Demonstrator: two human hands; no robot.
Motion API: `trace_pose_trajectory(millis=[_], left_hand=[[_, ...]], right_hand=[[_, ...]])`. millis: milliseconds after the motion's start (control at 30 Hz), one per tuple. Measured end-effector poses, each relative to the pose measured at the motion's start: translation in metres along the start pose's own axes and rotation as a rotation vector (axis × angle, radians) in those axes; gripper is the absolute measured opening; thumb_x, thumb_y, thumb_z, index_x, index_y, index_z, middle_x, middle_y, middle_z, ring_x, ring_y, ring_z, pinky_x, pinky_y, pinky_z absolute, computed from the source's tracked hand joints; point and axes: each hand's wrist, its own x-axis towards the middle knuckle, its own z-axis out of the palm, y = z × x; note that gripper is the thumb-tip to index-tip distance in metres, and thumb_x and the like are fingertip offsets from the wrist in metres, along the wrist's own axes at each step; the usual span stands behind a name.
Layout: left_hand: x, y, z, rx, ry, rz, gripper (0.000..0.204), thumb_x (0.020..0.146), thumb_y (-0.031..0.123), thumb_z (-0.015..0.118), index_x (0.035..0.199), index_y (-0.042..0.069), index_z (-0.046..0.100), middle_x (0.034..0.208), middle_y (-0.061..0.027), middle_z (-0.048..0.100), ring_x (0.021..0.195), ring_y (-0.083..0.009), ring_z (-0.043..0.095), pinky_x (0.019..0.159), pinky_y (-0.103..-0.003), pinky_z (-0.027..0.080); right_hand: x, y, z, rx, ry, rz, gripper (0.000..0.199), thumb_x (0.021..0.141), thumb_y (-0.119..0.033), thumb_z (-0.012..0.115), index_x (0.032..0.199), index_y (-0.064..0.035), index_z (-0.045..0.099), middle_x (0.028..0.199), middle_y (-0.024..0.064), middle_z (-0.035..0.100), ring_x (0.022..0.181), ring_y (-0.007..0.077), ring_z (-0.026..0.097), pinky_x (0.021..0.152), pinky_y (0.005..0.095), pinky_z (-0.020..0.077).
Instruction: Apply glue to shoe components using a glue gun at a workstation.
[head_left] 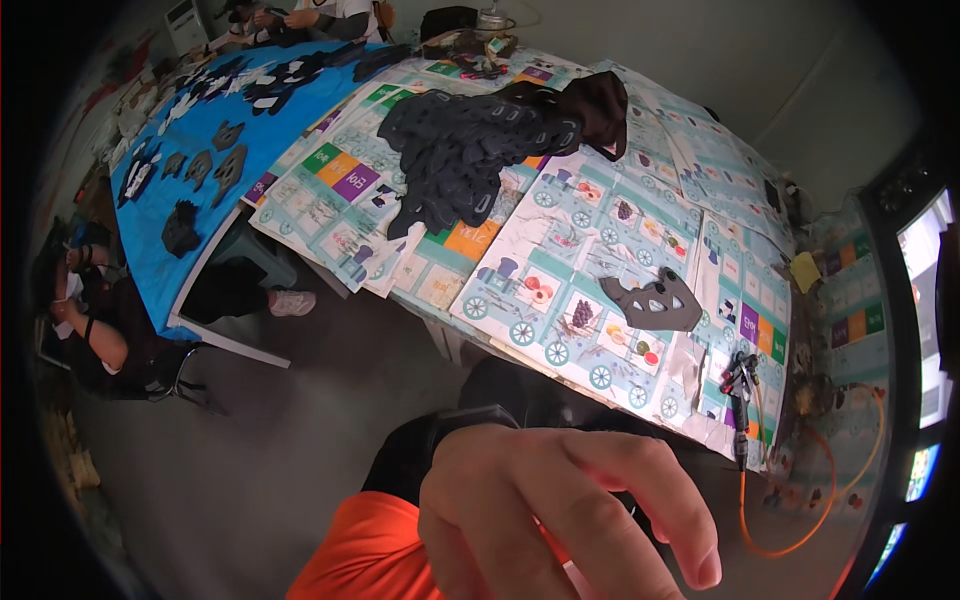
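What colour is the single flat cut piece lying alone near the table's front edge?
Dark grey, seen in the head view: the cut piece lies on the patterned table cover.

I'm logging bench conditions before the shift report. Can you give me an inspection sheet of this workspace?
Surface: table covered with printed sheets of train pictures and coloured squares; a blue table stands to the left.
Job's things: one dark cut piece lies alone on the sheets; a dark pile of similar pieces sits farther back.
Clutter: more dark pieces spread on the blue table; a yellow scrap at the right.
Hands: one hand close to the camera, fingers spread, holding nothing; which hand it is cannot be told; no other seen.
Cables: orange cable loops off the table edge from a tool.
Surroundings: a seated person at left, others at the far end.
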Motion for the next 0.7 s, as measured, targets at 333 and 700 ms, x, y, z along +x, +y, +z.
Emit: trace_pose_trajectory(millis=[333,700], left_hand=[[0.005,0.000,-0.026,-0.093,-0.051,0.002,0.034,0.097,0.027,0.040,0.097,0.007,0.068,0.102,-0.0178,0.064,0.101,-0.0291,0.050,0.083,-0.034,0.048],[0.001,-0.027,0.017,0.187,0.093,0.040,0.012,0.087,0.017,0.058,0.090,0.015,0.069,0.100,-0.0147,0.062,0.093,-0.0226,0.050,0.069,-0.029,0.044]], right_hand=[[-0.010,-0.024,-0.057,0.036,0.005,0.027,0.010,0.079,-0.011,0.061,0.084,-0.0033,0.059,0.085,0.0146,0.061,0.071,0.0326,0.060,0.063,0.0382,0.0479],[-0.005,-0.085,-0.148,0.268,-0.073,-0.164,0.016,0.079,-0.008,0.062,0.093,-0.0008,0.061,0.085,0.0136,0.061,0.070,0.0270,0.061,0.063,0.0347,0.0481]])
